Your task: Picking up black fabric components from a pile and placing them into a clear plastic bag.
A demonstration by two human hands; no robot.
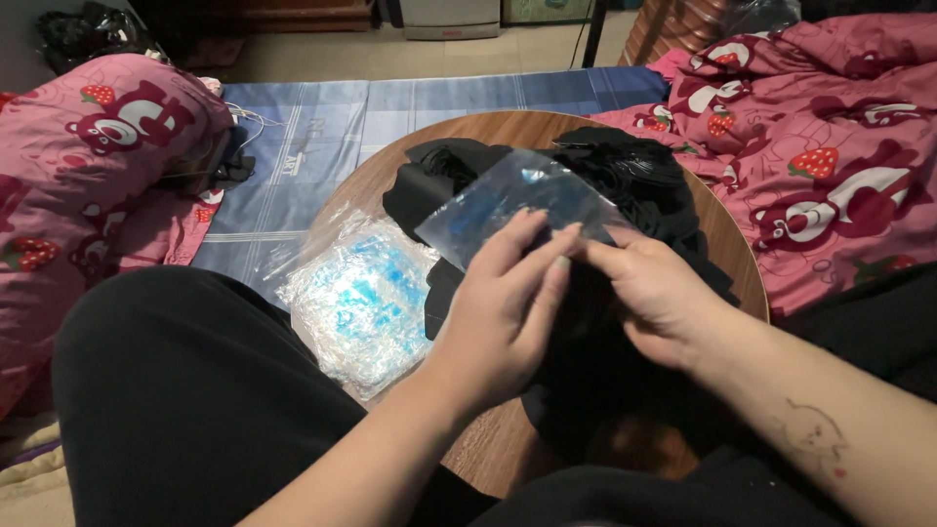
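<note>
Both of my hands meet over a round wooden table (390, 176). My left hand (508, 312) and my right hand (649, 288) together pinch the near edge of a small clear plastic bag with blue print (517, 200), holding it up above a pile of black fabric pieces (625, 171). Whether anything sits inside the bag cannot be told. A stack of more clear bags with blue print (361, 298) lies on the table's left side, next to my left hand.
My knee in black trousers (185, 390) fills the lower left. A pink strawberry-print pillow (98, 146) lies at the left and a matching blanket (830, 146) at the right. A blue striped mat (322, 127) covers the floor behind the table.
</note>
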